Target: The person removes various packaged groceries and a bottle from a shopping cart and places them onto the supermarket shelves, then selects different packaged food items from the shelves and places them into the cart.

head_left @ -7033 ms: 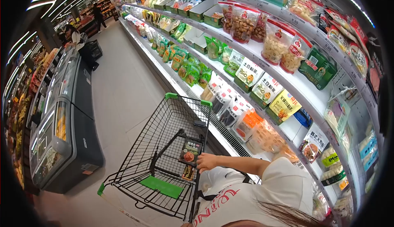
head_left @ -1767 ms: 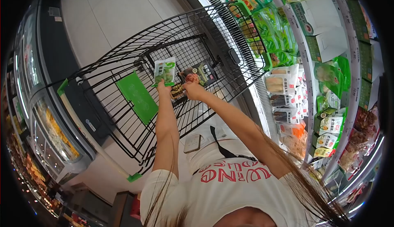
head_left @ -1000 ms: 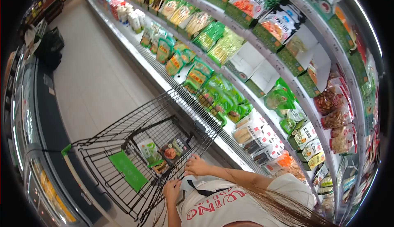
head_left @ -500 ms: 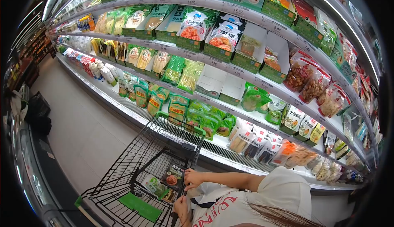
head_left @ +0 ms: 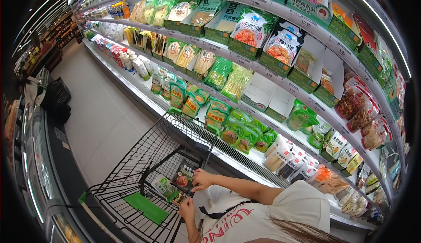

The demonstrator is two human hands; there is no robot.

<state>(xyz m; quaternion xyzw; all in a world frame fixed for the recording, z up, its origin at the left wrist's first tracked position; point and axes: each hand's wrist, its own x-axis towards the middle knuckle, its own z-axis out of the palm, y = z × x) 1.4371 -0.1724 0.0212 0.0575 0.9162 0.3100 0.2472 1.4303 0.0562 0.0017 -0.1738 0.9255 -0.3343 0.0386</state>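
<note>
My right hand (head_left: 201, 179) is closed at the side rim of a black wire shopping cart (head_left: 131, 164) with green corners. Just below it, my left hand (head_left: 187, 208) is curled at the same rim. Inside the cart, near both hands, lie a dark food package (head_left: 182, 178) with a round reddish picture and a green-and-white bag (head_left: 164, 187). A smaller pack (head_left: 179, 198) is partly hidden beside the left hand. A green panel (head_left: 147, 208) crosses the near end of the cart.
Refrigerated shelves (head_left: 245, 58) run along the right, stacked with bagged and boxed food, the lowest ledge close to the cart. White cartons (head_left: 258, 91) stand on one shelf. Along the left runs a chiller case (head_left: 44, 155), with a black basket (head_left: 57, 91) farther on. A tiled aisle (head_left: 101, 102) stretches ahead.
The view has swung left, so the shelves appear farther right and more of the aisle shows. Both hands stay at the cart rim, and the packages still lie in the cart.
</note>
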